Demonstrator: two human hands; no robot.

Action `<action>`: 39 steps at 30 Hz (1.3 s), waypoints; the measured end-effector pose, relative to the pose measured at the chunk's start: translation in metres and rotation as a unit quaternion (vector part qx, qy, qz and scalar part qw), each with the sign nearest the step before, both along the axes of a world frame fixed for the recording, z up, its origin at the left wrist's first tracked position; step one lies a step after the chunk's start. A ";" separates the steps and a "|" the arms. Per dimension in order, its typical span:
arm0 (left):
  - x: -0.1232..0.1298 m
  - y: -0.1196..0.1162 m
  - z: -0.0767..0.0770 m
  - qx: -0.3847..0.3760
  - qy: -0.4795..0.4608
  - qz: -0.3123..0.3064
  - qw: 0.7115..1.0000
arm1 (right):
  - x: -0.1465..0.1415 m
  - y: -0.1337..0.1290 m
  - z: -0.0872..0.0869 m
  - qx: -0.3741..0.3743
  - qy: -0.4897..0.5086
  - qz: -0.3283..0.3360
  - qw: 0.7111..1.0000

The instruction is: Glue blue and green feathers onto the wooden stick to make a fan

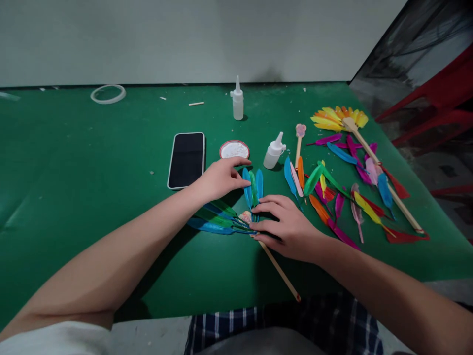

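To keep the feathers [259, 182] evenly spread, the right hand [283, 227] should press lightly near their bases — its bent fingers rest there, whether gripping cannot be told — while the left hand [221, 178], thumb and forefinger apart, should nudge gently. The fan [245, 216], blue and green — stick [279, 269] bare — lies on the table [92, 162] before the person.

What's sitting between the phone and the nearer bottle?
A red-rimmed white disc, with the left hand at its near edge, in the head view.
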State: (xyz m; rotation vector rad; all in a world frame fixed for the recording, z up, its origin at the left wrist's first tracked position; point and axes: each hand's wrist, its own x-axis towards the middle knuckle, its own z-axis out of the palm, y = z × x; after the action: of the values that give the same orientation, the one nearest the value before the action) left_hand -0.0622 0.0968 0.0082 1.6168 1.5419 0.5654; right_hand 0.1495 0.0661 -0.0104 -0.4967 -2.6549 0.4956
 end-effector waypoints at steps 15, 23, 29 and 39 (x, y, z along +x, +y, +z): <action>0.000 0.001 -0.001 0.016 0.020 0.012 1.000 | -0.001 -0.001 0.001 -0.007 -0.009 -0.020 1.000; 0.000 0.000 -0.003 0.009 0.005 0.015 1.000 | -0.002 -0.003 -0.002 0.005 0.015 -0.022 1.000; 0.001 0.001 -0.004 -0.004 -0.004 0.010 1.000 | -0.003 -0.003 -0.003 0.005 0.013 -0.019 1.000; 0.002 0.001 -0.003 0.000 -0.001 0.015 1.000 | -0.002 -0.001 0.001 -0.001 0.006 -0.027 1.000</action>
State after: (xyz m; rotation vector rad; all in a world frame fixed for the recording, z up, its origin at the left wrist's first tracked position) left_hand -0.0603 0.0980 0.0050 1.5957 1.5676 0.5828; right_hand 0.1475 0.0651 -0.0089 -0.5633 -2.6230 0.4846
